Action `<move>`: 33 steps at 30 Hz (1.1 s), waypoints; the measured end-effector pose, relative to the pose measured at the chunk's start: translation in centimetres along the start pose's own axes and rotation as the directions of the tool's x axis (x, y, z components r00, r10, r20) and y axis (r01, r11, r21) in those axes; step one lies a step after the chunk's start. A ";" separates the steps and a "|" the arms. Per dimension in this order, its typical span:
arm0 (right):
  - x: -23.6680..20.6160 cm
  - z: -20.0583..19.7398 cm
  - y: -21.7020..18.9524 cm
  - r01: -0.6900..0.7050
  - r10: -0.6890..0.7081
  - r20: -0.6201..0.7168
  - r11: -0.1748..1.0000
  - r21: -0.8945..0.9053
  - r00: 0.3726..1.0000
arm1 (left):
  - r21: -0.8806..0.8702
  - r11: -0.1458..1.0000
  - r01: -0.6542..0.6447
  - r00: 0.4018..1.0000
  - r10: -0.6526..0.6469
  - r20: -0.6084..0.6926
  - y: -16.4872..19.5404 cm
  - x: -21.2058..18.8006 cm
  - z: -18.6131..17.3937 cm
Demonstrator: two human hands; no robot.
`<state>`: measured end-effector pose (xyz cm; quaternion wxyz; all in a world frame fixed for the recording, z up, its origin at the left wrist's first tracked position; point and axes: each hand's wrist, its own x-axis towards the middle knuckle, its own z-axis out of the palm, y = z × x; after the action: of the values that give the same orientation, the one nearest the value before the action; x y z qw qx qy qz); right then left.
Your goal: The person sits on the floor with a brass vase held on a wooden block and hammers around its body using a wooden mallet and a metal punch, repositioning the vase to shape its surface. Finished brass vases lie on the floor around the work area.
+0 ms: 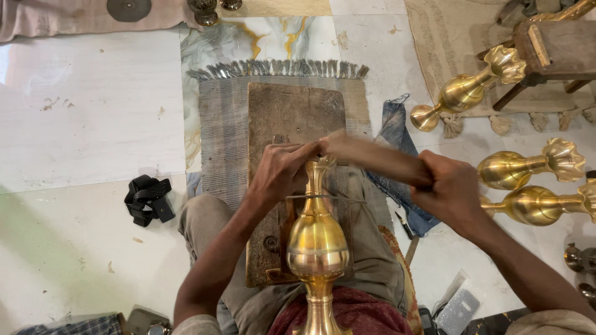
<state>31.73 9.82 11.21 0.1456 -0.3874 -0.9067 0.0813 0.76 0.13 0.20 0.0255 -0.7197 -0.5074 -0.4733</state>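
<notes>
Both hands clamp a blurred wooden stick [372, 158]: left hand [282, 170] at the polished bulbous brass vase's [317, 242] neck, right hand [450, 192] just beside it.

A floor-level metalworking workshop: finished brass vases [528, 167] lie in a row on the marble floor [87, 111], a worn wooden board [292, 115] rests on a fringed mat [217, 124], and small tools [405, 226] lie scattered nearby.
</notes>
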 end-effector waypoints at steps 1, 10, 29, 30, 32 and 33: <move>0.2 -0.5 -0.4 0.030 -0.029 -0.022 0.999 0.029 0.999 | 0.020 0.999 0.040 0.999 -0.040 -0.001 0.2 -0.2 0.1; 1.6 -3.3 -2.7 0.048 -0.041 0.071 0.993 -0.105 0.997 | 0.019 0.989 0.148 0.973 -0.143 -0.181 1.8 -1.2 1.1; 1.8 -3.3 -1.3 0.030 -0.045 0.041 0.954 0.298 0.998 | -0.066 0.997 0.034 0.999 -0.033 0.016 -0.9 0.1 -0.7; 1.8 -3.2 -1.2 0.057 -0.069 0.031 0.954 0.293 0.997 | -0.081 0.997 0.010 1.000 -0.009 0.010 -0.9 0.1 -0.7; 1.7 -3.5 -1.2 0.192 -0.195 -0.036 0.979 -0.066 0.980 | -0.037 0.999 0.004 0.999 -0.002 0.033 -0.9 -0.2 -0.5; 1.7 -3.7 -1.3 0.246 -0.266 -0.048 0.937 -0.247 0.963 | -0.015 1.000 0.000 0.999 0.001 0.044 -0.9 -0.5 -0.3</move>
<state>30.89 10.27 15.38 0.1435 -0.2837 -0.9460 -0.0637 -0.11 0.08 -0.41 0.0092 -0.7301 -0.5043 -0.4611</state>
